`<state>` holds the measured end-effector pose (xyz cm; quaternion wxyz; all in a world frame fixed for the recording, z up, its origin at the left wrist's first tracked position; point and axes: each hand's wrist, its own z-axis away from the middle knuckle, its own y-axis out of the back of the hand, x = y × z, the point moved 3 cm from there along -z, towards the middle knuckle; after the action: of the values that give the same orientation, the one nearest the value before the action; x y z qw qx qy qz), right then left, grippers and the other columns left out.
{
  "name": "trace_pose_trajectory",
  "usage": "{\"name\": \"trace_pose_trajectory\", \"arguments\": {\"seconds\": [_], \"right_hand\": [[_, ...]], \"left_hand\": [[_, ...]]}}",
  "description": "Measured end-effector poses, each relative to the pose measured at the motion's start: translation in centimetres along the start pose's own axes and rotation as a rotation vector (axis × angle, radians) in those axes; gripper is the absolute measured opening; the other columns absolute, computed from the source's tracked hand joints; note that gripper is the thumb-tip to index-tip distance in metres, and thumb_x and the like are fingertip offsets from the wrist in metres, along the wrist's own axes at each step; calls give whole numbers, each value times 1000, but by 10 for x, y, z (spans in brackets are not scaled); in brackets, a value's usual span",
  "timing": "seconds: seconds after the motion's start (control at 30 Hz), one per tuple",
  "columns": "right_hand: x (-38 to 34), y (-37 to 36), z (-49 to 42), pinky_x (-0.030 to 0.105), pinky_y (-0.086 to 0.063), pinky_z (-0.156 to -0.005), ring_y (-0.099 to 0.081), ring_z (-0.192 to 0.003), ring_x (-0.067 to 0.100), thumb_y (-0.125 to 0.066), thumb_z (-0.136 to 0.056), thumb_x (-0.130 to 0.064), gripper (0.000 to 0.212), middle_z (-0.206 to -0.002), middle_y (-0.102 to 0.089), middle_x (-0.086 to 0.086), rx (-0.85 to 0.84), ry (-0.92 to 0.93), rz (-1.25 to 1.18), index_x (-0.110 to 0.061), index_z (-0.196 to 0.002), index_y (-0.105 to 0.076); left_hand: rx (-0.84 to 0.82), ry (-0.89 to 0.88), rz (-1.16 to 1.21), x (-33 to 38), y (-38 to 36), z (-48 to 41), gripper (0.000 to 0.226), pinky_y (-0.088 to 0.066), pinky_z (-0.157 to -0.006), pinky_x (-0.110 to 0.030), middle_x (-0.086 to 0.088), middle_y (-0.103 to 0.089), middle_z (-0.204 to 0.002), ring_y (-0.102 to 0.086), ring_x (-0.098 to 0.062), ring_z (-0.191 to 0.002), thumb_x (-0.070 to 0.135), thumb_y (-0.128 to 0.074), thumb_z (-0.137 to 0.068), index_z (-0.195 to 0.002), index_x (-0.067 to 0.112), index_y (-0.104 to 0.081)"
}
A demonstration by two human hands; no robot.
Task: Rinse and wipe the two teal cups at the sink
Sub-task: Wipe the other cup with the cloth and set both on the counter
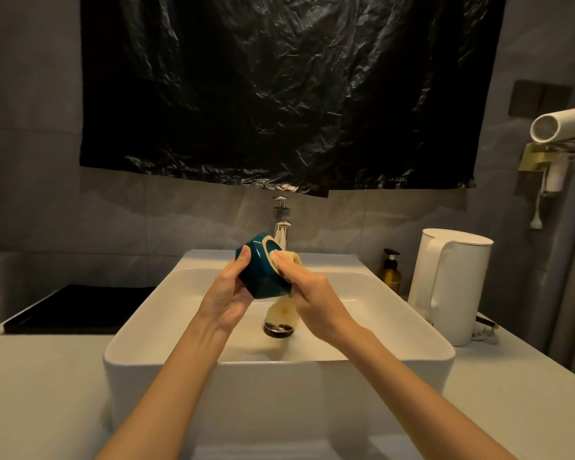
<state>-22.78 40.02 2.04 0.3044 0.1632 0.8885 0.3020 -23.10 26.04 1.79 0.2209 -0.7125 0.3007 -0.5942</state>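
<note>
Nearest, two bare forearms reach in from six o'clock over the front wall of the white sink [279, 393], which sits on the pale desk [40, 376]. The left grip [228, 293] is curled round the body of a teal cup [263, 273], thumb up its near side, holding it in the air above the basin. That placing probably lets drips fall into the bowl and not onto the desk. The cup is tipped with its mouth toward one o'clock, facing the tap, likely so water can reach the rim and drain off.

At three o'clock of the cup, the right grip [312, 293] lays fairly straight fingers on a pale yellow cloth [281, 312] and presses it to the rim. It is pressing rather than clenching, and the thumb is hidden. The cloth's loose end hangs below the cup toward the drain [278, 328].

Only this one cup shows, so the second is out of view and the job looks about midway at best.

Beyond, at twelve o'clock, stands the chrome faucet [281, 215], with what seems a thin stream under it. A black tray [80, 310] lies at nine o'clock. An amber pump bottle [390, 273] and a white kettle [455, 287] stand at three o'clock. Farthest back, a black plastic sheet [279, 94] covers the wall.
</note>
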Motion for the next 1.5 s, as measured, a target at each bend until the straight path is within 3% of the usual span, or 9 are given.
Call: {"name": "trace_pose_trajectory", "arguments": {"seconds": [0.23,0.33,0.6,0.73,0.83,1.03,1.13,1.3,1.5], "right_hand": [[11,-2,-13,18,-39,-102,-45,-128,20,-32,-102,-5,48,-146,-42,5,54,-121,-86,-23,-147,-35],[9,-3,-16,14,-40,-97,-46,-124,15,-29,-103,-8,45,-142,-46,3,107,-176,-212,-22,-145,-38],[4,2,6,12,-42,-97,-49,-117,8,-33,-99,3,49,-127,-51,-11,71,-96,-273,-33,-130,-44],[1,7,-7,25,-37,-109,-39,-131,5,-34,-101,-1,50,-143,-43,-7,25,-32,-194,-31,-140,-37],[6,5,-15,33,-39,-110,-38,-136,16,-34,-101,-3,51,-150,-39,-3,29,-66,-72,-26,-147,-33],[-1,4,4,19,-46,-86,-54,-102,11,-33,-103,-9,41,-119,-61,1,50,-146,-90,-22,-137,-51],[-9,10,5,23,-45,-99,-52,-112,10,-35,-102,-9,38,-123,-58,-3,55,-178,-205,-17,-134,-53],[-19,23,-2,17,-47,-90,-54,-106,12,-32,-103,-8,41,-120,-54,-4,51,-187,-249,-19,-139,-47],[-25,49,17,23,-44,-94,-52,-112,12,-38,-100,-5,44,-130,-58,4,94,-124,53,-20,-141,-46]], "left_hand": [[-47,-7,-91,-1,-4,1,31,-53,-87,-43,-14,-62,-112,-59,-26,-106,23,-49,-95,-122,9,-55],[-78,0,-145,-2,-5,-1,35,-53,-89,-43,-16,-61,-117,-58,-27,-109,23,-48,-96,-127,9,-53],[-25,22,-72,-2,-3,-2,35,-56,-73,-38,-15,-60,-118,-58,-27,-108,26,-50,-94,-125,10,-54],[-32,46,-3,-3,-6,0,38,-59,-69,-37,-16,-62,-116,-59,-27,-107,26,-54,-89,-122,8,-56],[-24,38,31,-3,-6,1,31,-60,-69,-37,-14,-63,-111,-59,-27,-105,25,-52,-92,-118,9,-58],[5,3,-20,1,-6,5,21,-60,-65,-37,-13,-63,-110,-59,-27,-104,23,-50,-94,-109,11,-59],[7,-7,-63,0,-8,6,20,-59,-65,-35,-13,-61,-113,-59,-26,-106,24,-49,-95,-110,14,-58],[-61,-12,-67,0,-21,12,26,-58,-76,-37,-14,-61,-112,-59,-26,-106,23,-47,-96,-118,12,-55],[-133,-76,-91,5,-48,18,33,-57,-81,-37,-12,-62,-114,-59,-24,-105,24,-46,-97,-126,10,-51]]}}
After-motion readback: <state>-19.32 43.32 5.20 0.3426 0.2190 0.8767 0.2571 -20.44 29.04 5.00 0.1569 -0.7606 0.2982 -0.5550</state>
